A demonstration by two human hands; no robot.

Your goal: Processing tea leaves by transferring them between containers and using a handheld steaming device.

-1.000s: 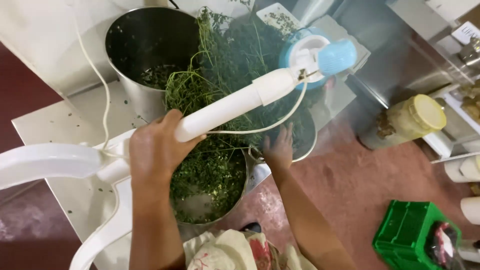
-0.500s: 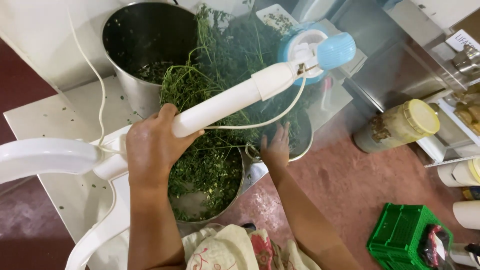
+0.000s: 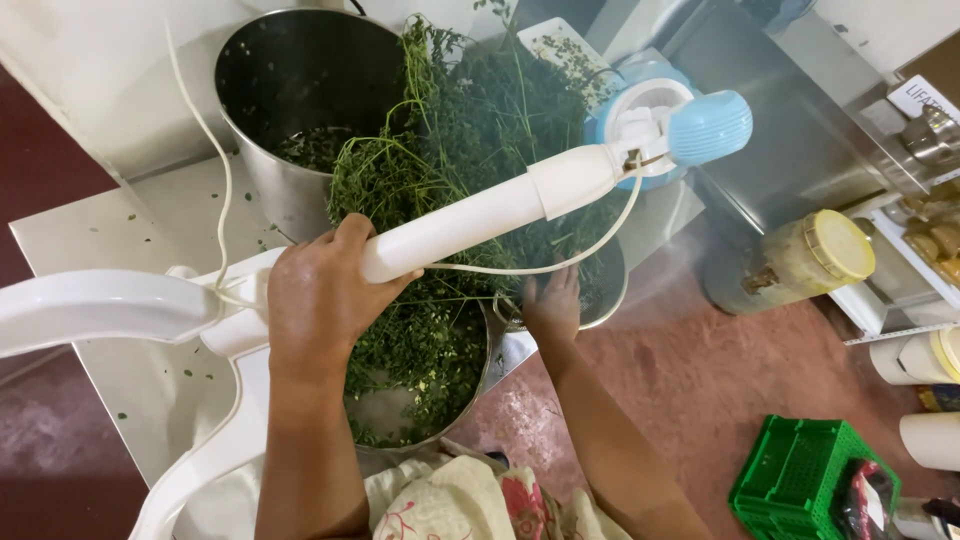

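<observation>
Head view, the only one: we keep our left hand (image 3: 318, 300) clamped round the white tube (image 3: 470, 215) of the stand-mounted appliance, grip unchanged vs. 1 s ago. Our right hand (image 3: 552, 305) has stayed at the near rim of the small steel bowl (image 3: 612, 285), fingers spread and flat against the rim or the greens; we cannot tell whether it grips anything. Change is slight: the view has drifted a little, so the blue-and-white head (image 3: 672, 125) sits higher and further right in frame; hands and greens hold position, i.e. we judge the work paused in a steadying hold. The herb bunch (image 3: 470, 130) lies piled across the front steel bowl (image 3: 462, 400) and the small bowl, reaching toward the tall steel pot (image 3: 270, 175) on the desk (image 3: 130, 240). Hidden/unclear: most of the small bowl is under stems; right-hand fingertips are partly lost in leaves; white stand arm (image 3: 90, 305) cut off at left edge; pot contents dark; green crate (image 3: 790, 480) and yellow-lidded jar (image 3: 810, 255) on the floor partly cropped or blurred.
</observation>
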